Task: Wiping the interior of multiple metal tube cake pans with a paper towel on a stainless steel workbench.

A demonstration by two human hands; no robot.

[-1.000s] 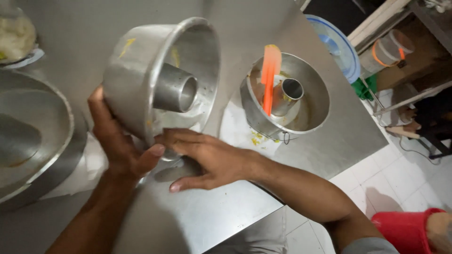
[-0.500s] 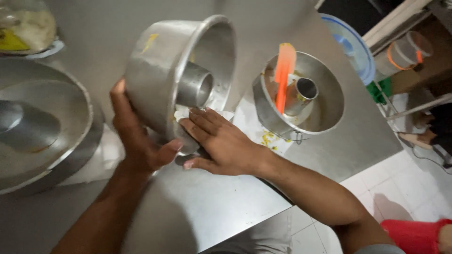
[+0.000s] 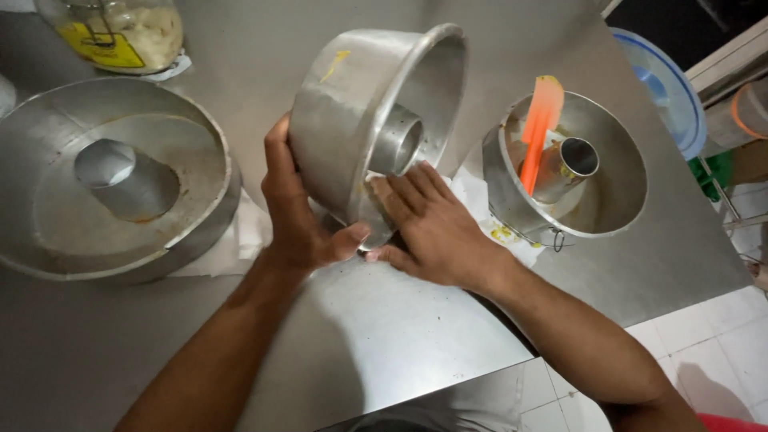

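A metal tube cake pan [image 3: 352,104] is tipped on its side on the steel table [image 3: 376,336], its open mouth facing right. My left hand [image 3: 292,216] grips its outer wall and lower rim from the left. My right hand [image 3: 428,224] lies flat with fingers reaching into the pan's mouth, fingertips against the inner wall near the central tube; whether it holds anything there is hidden. White paper [image 3: 472,200] lies under the pan.
A second tube pan [image 3: 620,200] stands upright to the right with an orange spatula [image 3: 538,128] in it. A larger tube pan [image 3: 48,232] sits at left. A glass jar [image 3: 120,32] stands at the back. A blue-rimmed lid [image 3: 668,88] lies far right.
The view has shifted so everything sits further right. My right hand has slid from the pan's lower rim into its mouth. The pan stays tipped in my left hand.
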